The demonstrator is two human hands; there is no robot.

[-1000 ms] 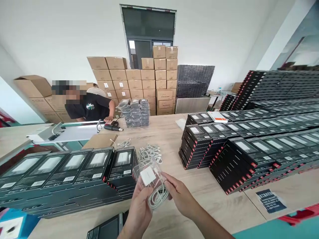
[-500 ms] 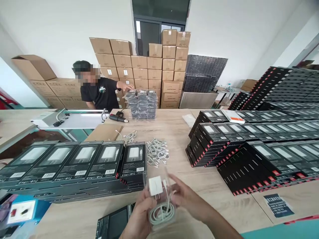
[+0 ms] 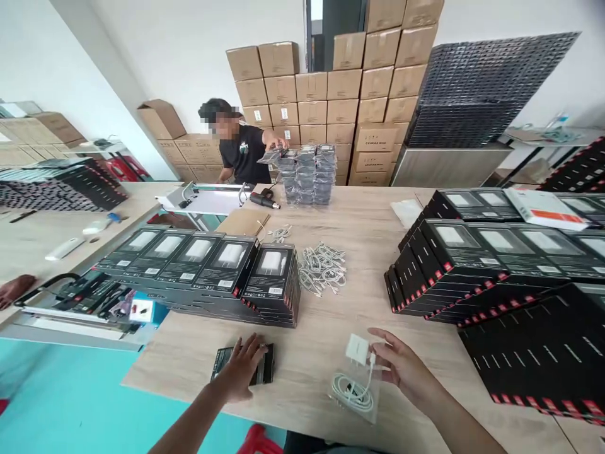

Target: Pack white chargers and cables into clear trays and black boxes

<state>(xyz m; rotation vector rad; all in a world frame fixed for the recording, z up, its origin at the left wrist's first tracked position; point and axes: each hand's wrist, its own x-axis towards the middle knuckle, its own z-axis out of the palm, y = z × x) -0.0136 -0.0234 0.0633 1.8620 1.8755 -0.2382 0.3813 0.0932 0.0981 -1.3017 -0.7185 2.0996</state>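
Observation:
My left hand (image 3: 241, 372) rests with fingers spread on a flat black box (image 3: 267, 369) near the table's front edge. To the right, a clear plastic tray (image 3: 373, 403) holds a white charger (image 3: 357, 349) and a coiled white cable (image 3: 352, 392). Fingers and thumb of my right hand (image 3: 394, 359) grip the tray by its right side. Packed black boxes (image 3: 227, 258) with chargers in their windows stand in a row beyond my left hand. A pile of loose white cables (image 3: 322, 268) lies right of that row.
Stacked black boxes (image 3: 454, 252) fill the table's right side. Across the table (image 3: 368, 233), a person (image 3: 243, 151) touches wrapped stacks (image 3: 307, 176). A heat gun (image 3: 265, 200) lies near them. At the far left shows another person's hand (image 3: 17, 290).
My left hand has let go of the clear tray and moved left onto the flat black box. My right hand keeps the tray, now lower over the table. The view has swung left.

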